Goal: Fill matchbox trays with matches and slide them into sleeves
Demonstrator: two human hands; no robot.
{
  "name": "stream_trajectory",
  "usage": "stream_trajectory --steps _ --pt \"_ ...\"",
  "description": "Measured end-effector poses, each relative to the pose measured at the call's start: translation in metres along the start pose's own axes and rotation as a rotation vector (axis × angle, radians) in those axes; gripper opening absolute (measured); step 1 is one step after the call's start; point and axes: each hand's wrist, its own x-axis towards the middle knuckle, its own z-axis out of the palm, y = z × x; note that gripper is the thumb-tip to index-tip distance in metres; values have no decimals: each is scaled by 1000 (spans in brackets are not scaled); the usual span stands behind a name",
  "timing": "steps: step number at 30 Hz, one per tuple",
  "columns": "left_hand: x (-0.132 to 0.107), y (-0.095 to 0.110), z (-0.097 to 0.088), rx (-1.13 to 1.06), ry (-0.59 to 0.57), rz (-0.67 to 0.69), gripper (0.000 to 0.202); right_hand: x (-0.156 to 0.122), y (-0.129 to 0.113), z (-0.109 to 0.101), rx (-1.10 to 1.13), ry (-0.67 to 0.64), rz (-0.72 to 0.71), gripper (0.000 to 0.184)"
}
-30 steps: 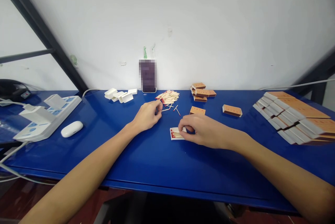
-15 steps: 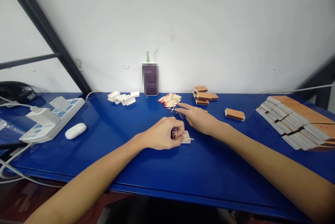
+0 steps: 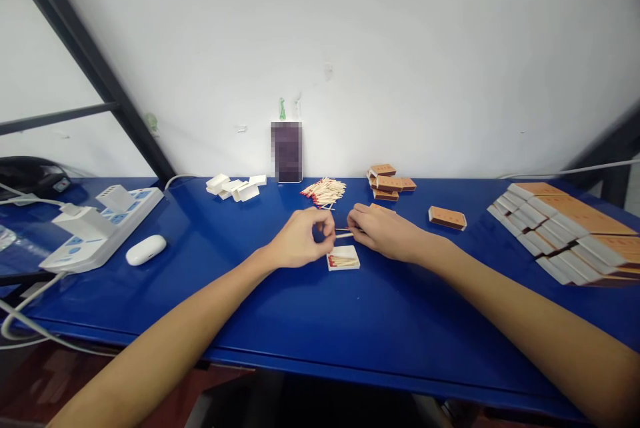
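Note:
My left hand is closed in a pinch on a few matches, just above a small white tray. The other ends of those matches meet the curled fingertips of my right hand, which is closed too. Below the fingers, the white matchbox tray lies on the blue table with several red-tipped matches in it. Behind both hands is a loose heap of matches. An orange matchbox sleeve shows partly behind my right hand.
White trays lie at the back left. Orange matchboxes are piled at the back, with a single matchbox nearer and a large stack at right. On the left are a power strip and a white earphone case.
My left hand has lifted from the tray and moved slightly back and left, uncovering the matches inside. My right hand has drawn back from the heap, its fingers now curled at the match ends.

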Motion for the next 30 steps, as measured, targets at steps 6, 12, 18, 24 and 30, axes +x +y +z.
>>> stream_trajectory --steps 6,12,18,24,30 --pt "6 -27 -1 233 96 -173 9 -1 1 3 147 6 68 9" --pt "7 -31 4 -11 3 -196 17 1 -5 3 243 2 4 7" --pt "7 -35 -2 487 -17 -168 36 5 -3 10 276 61 -79 16" --pt "8 -39 -3 588 -156 -221 46 4 -4 11 313 91 -61 24" --pt "7 -40 -3 549 -156 -186 44 2 -5 11 359 61 -21 31"
